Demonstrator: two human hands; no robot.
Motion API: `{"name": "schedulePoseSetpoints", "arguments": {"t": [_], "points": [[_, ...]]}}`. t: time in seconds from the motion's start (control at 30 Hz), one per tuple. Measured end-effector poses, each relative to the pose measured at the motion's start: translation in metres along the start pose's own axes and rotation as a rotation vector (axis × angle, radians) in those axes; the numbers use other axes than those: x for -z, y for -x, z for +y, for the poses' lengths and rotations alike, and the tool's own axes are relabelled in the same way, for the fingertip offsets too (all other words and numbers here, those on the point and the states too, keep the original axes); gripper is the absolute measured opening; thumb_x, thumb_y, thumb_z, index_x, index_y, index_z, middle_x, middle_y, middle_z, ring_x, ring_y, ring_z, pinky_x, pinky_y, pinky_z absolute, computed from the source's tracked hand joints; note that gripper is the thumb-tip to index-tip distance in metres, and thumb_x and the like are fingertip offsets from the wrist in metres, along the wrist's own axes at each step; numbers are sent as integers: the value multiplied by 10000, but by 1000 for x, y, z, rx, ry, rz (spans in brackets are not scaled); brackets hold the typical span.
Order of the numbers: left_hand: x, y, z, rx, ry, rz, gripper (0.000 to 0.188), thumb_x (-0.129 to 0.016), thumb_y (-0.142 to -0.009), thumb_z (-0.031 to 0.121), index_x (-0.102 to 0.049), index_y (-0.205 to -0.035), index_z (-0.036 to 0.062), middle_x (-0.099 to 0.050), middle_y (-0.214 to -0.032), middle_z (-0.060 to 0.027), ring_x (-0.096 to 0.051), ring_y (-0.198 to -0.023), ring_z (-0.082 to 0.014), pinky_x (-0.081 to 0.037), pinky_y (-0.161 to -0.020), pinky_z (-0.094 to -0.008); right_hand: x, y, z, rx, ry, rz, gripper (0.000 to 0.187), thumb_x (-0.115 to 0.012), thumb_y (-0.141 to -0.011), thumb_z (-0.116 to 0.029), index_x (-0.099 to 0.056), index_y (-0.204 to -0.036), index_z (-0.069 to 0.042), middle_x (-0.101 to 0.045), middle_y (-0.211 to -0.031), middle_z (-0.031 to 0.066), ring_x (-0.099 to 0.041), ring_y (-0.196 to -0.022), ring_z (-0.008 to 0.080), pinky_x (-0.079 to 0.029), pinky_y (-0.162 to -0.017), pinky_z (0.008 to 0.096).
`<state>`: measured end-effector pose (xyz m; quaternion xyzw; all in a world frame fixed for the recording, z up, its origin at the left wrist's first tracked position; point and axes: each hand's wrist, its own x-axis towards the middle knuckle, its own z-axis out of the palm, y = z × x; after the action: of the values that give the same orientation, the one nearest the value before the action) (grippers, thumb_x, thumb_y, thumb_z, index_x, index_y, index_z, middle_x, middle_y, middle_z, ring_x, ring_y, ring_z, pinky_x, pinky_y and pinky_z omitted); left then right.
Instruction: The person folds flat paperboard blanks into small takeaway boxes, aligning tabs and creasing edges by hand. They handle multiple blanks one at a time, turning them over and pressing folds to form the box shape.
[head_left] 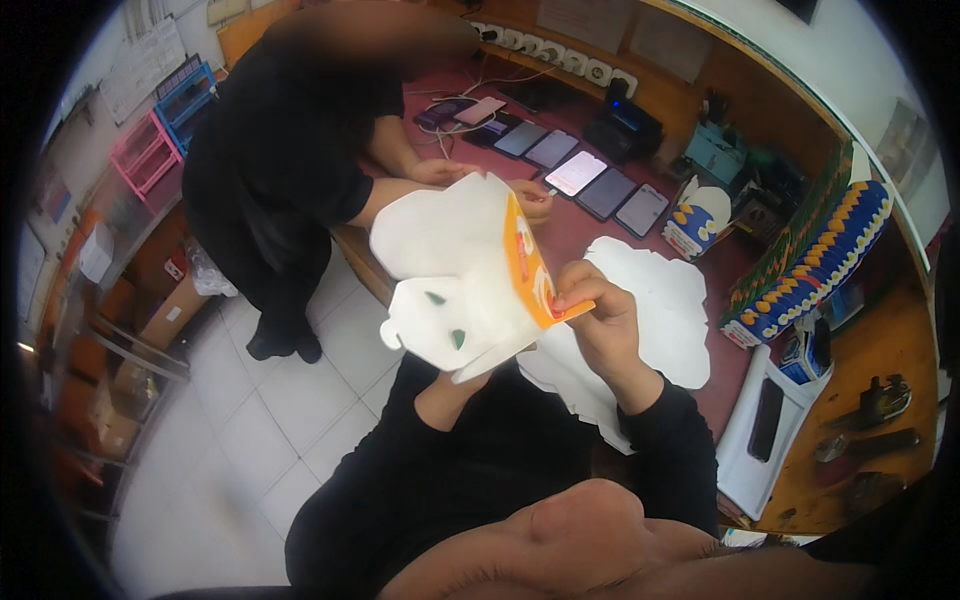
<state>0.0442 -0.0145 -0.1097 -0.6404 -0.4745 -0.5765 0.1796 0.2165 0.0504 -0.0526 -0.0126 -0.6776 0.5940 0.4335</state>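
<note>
A partly folded paper food box, white inside with an orange printed side, is held up in front of me over the table's near edge. My right hand pinches an orange flap at its right corner between thumb and fingers. From below, my left hand supports the box; its fingers are hidden behind the white panel. Two slots show green in a side flap. Beneath my right hand, white flat carton blanks lie on the dark red tabletop.
A long nested stack of blue and yellow boxes leans at the right, near one formed box. Several phones lie in a row at the back. A seated person works at the left. A white tray holds a dark phone.
</note>
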Motion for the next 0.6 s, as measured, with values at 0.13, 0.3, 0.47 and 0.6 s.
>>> {"name": "schedulePoseSetpoints", "arguments": {"t": [0.13,0.3,0.47,0.6], "points": [[7,-3,-20,-38,18,-263,662,-764,-874,112,-436,-1445,54,-540,-1349,-161,-561,-1215,-287,-482,-1005,-376,-9,-3,8,-12,-306,71,154,-653,-930,73,-721,-993,-49,-497,-1118,71,-573,-1251,254,-468,-1023,353],[49,0,-34,848,638,128,471,-594,-927,-31,-545,-1386,62,-605,-1323,-96,-599,-1214,-217,-496,-1013,-342,16,-16,-21,438,503,90,277,-608,-870,156,-720,-973,-75,-474,-1176,104,-520,-1371,396,-458,-1114,460],[92,-25,-1,488,685,134,315,-589,-1019,184,-566,-1273,0,-652,-1185,-111,-650,-1111,-197,-511,-949,-336,23,-17,-58,607,905,-157,275,-642,-806,171,-686,-925,-73,-559,-1176,134,-527,-1359,435,-467,-1129,530],[82,-48,20,886,1131,-149,418,-704,-959,162,-562,-1319,6,-675,-1207,-116,-691,-1071,-211,-529,-978,-325,6,-13,-69,475,879,-335,222,-652,-848,109,-677,-948,-87,-580,-1320,162,-528,-1367,422,-429,-1150,579]]}}
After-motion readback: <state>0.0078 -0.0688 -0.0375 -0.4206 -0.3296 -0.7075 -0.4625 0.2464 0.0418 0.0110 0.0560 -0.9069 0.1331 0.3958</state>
